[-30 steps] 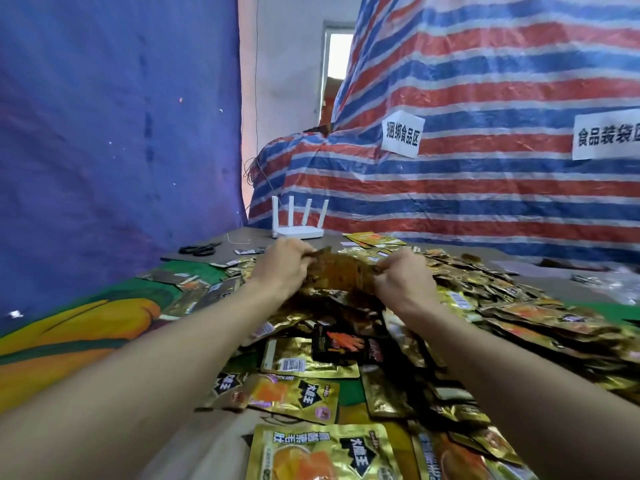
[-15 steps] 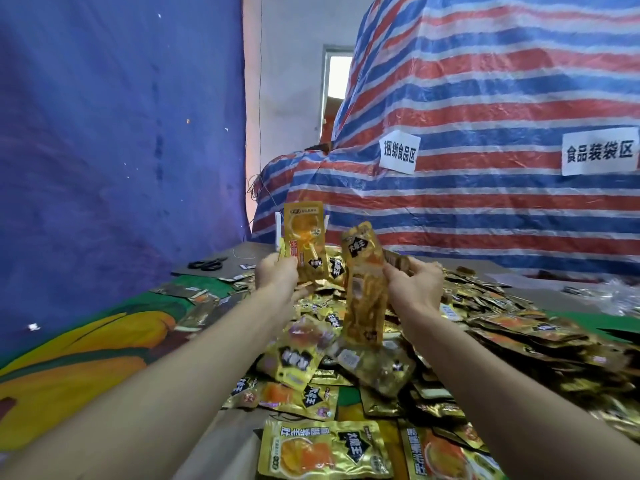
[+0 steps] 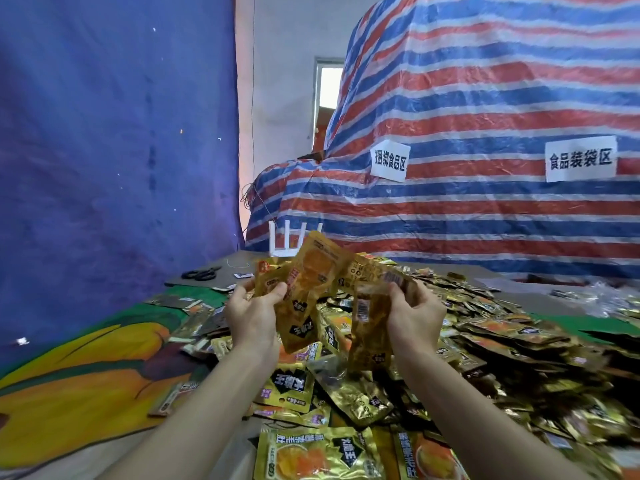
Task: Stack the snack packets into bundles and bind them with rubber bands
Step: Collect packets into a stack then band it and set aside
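Upright half a second ago, the held packets (image 3: pixel 308 278) now lean together in a loose fan. Nearest, single packets (image 3: pixel 311 455) lie flat on the table (image 3: pixel 86 382). Above them the left hand (image 3: pixel 254 317) pinches the fan between thumb and curled fingers, while the right hand (image 3: pixel 414 317) grips a hanging packet (image 3: pixel 369 341) by its top. Beyond, a big heap of packets (image 3: pixel 502 327) covers the table's right side. Scissors (image 3: pixel 202 273) and a white router (image 3: pixel 282 252) sit at the far edge, before a striped tarp (image 3: pixel 485 109).
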`<move>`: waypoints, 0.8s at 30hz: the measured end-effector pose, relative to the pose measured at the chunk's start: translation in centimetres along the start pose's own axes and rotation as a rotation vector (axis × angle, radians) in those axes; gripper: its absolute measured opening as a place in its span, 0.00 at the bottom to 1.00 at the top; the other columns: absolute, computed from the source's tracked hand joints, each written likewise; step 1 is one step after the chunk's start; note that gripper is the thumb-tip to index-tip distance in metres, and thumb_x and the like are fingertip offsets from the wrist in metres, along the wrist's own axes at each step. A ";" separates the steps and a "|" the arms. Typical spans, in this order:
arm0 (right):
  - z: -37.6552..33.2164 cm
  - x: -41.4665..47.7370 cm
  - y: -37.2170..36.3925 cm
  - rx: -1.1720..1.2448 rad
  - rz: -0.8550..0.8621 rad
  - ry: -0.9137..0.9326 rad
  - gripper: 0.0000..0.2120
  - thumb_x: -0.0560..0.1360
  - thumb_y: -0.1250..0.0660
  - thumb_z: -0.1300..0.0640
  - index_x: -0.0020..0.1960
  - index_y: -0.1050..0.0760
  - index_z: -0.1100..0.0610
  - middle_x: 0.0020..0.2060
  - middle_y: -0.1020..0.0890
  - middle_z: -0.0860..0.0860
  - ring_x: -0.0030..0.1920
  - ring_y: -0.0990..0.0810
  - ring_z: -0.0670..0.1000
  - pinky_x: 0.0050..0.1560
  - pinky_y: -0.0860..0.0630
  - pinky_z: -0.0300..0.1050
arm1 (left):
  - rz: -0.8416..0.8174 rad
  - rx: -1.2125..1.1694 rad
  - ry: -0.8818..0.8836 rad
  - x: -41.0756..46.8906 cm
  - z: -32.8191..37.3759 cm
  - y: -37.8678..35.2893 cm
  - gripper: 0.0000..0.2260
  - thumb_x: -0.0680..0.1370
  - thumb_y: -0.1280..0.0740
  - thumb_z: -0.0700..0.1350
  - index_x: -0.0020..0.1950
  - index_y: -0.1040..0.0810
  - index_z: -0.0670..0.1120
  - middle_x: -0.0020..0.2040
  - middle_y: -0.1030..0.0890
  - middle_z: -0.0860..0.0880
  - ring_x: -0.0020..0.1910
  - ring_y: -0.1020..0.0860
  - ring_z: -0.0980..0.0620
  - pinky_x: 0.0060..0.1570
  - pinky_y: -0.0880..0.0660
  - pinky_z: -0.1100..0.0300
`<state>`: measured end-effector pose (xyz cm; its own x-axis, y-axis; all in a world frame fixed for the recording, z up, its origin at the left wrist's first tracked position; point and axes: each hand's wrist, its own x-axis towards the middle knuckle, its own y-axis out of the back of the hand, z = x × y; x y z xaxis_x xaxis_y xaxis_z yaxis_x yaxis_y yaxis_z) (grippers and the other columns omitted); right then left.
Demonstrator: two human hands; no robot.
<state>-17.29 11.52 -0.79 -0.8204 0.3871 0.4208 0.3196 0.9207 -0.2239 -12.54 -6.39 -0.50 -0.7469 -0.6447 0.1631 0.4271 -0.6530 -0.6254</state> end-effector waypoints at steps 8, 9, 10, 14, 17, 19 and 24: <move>-0.3 -1.6 0.4 0.119 0.227 0.083 0.06 0.82 0.34 0.58 0.50 0.18 0.55 0.42 0.16 0.49 0.45 0.16 0.51 0.48 0.16 0.51 | -0.208 0.074 -0.237 -1.3 -0.3 0.1 0.25 0.78 0.34 0.29 0.46 0.17 0.62 0.41 0.14 0.54 0.40 0.16 0.57 0.35 0.21 0.64; -0.5 -1.4 0.6 0.106 0.258 0.097 0.06 0.82 0.34 0.58 0.51 0.18 0.55 0.42 0.16 0.48 0.45 0.16 0.49 0.49 0.16 0.50 | -0.226 0.107 -0.278 -1.3 -0.2 0.2 0.27 0.78 0.35 0.28 0.47 0.18 0.64 0.41 0.15 0.55 0.40 0.16 0.58 0.35 0.21 0.65; -0.7 -1.3 0.9 0.099 0.282 0.109 0.06 0.82 0.34 0.57 0.51 0.18 0.55 0.42 0.16 0.47 0.45 0.16 0.48 0.49 0.16 0.50 | -0.253 0.145 -0.328 -1.2 0.1 0.3 0.28 0.78 0.37 0.28 0.48 0.19 0.65 0.42 0.15 0.56 0.42 0.17 0.58 0.36 0.21 0.65; -1.2 -1.1 1.6 0.129 0.287 0.111 0.06 0.80 0.32 0.55 0.51 0.17 0.55 0.44 0.15 0.48 0.48 0.16 0.49 0.50 0.16 0.52 | -0.381 0.334 -0.512 -1.2 1.0 0.7 0.28 0.80 0.40 0.28 0.61 0.23 0.62 0.56 0.20 0.45 0.51 0.19 0.52 0.39 0.20 0.63; -2.0 -1.5 1.6 0.178 0.252 0.160 0.03 0.79 0.30 0.54 0.47 0.19 0.50 0.41 0.16 0.45 0.44 0.15 0.44 0.45 0.15 0.44 | -0.503 0.423 -0.607 -1.8 1.3 0.6 0.31 0.80 0.41 0.28 0.68 0.28 0.63 0.60 0.21 0.49 0.53 0.19 0.53 0.40 0.19 0.62; -2.5 -2.2 1.2 0.218 0.200 0.205 0.05 0.79 0.30 0.55 0.45 0.22 0.48 0.38 0.16 0.42 0.41 0.16 0.41 0.40 0.16 0.39 | -0.582 0.437 -0.627 -2.4 1.0 0.2 0.31 0.81 0.40 0.30 0.71 0.33 0.65 0.61 0.22 0.54 0.56 0.20 0.55 0.42 0.18 0.61; -1.8 -5.1 -0.7 0.274 -0.013 0.152 0.07 0.80 0.31 0.58 0.43 0.21 0.54 0.32 0.18 0.46 0.33 0.19 0.46 0.31 0.20 0.42 | -0.519 0.502 -0.477 -4.7 -1.9 -1.2 0.17 0.83 0.40 0.34 0.65 0.31 0.54 0.58 0.21 0.51 0.55 0.21 0.61 0.53 0.21 0.63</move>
<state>-12.50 8.99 -1.24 -0.7365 0.3970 0.5477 0.1527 0.8863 -0.4372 -10.49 -1.84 -1.96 -0.6638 -0.2407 0.7081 0.3500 -0.9367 0.0097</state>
